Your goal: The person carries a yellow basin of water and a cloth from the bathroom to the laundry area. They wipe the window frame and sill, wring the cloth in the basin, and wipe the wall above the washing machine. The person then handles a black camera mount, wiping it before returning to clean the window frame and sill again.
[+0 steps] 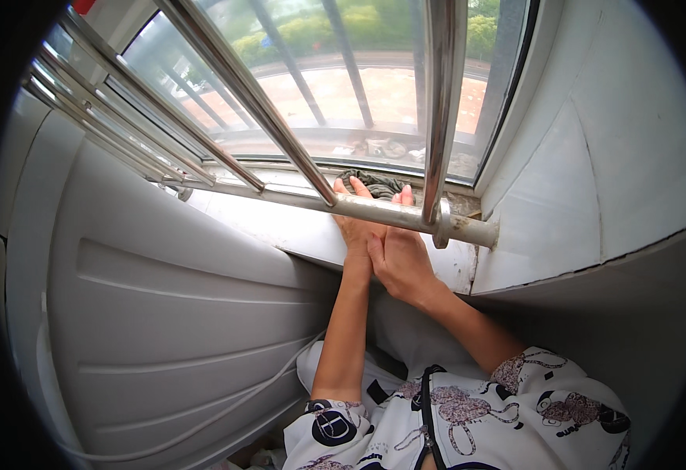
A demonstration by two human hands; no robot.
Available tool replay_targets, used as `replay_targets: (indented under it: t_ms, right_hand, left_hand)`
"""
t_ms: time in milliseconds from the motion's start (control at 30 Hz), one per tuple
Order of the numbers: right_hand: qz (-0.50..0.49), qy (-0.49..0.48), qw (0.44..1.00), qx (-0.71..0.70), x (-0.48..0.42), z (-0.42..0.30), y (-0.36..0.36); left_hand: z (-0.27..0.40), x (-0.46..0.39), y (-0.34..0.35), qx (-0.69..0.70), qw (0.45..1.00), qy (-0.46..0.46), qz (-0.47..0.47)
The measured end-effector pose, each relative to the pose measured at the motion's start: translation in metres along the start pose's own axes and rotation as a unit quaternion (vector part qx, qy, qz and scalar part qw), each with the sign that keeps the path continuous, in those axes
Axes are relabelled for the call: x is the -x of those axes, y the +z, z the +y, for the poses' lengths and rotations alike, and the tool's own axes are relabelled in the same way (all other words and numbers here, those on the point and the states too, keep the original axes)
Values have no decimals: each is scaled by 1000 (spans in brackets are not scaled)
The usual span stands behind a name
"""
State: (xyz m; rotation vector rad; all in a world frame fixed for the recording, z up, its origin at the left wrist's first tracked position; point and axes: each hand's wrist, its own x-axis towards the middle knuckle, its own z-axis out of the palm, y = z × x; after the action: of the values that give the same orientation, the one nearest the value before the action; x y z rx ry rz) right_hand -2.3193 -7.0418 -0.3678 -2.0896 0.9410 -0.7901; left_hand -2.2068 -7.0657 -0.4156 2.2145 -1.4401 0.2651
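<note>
Both my hands reach under the lower rail [296,200] of a metal window guard, over the white sill. My left hand [362,229] lies nearer the left, its fingertips against a dark green crumpled cloth [378,183] by the window frame. My right hand [403,252] is beside and partly over it, the thumb on the left hand's wrist side and the fingertips at the cloth's near edge. The rail hides the middle of both hands, so whether either grips the cloth cannot be told.
Metal bars [441,117] rise in front of the window glass [343,76]. A white ribbed appliance panel [190,305] stands at left, with a pale cable [231,405] across it. White wall tiles [542,194] are at right.
</note>
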Motion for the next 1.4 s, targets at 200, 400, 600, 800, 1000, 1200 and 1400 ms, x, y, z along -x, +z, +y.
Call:
replay_targets:
  t_ms: [200, 400, 600, 800, 1000, 1200, 1400]
  right_hand:
    - [87, -19, 995, 46, 33, 3, -7]
    - [84, 13, 986, 144, 61, 8, -31]
    - [77, -12, 984, 161, 70, 15, -41]
    - [57, -5, 986, 157, 72, 22, -48]
    - [12, 4, 996, 88, 82, 7, -87]
    - [26, -34, 999, 19, 93, -14, -137]
    - [102, -33, 985, -135, 97, 3, -142]
  left_hand:
    - [33, 22, 18, 130, 986, 99, 32]
    - [67, 39, 16, 384, 903, 191, 12]
    - [72, 35, 29, 499, 842, 193, -73]
    - [82, 25, 24, 492, 840, 163, -161]
    - [94, 25, 21, 484, 840, 198, -145]
    - [94, 31, 32, 428, 874, 209, -99]
    - [78, 38, 15, 385, 898, 164, -136]
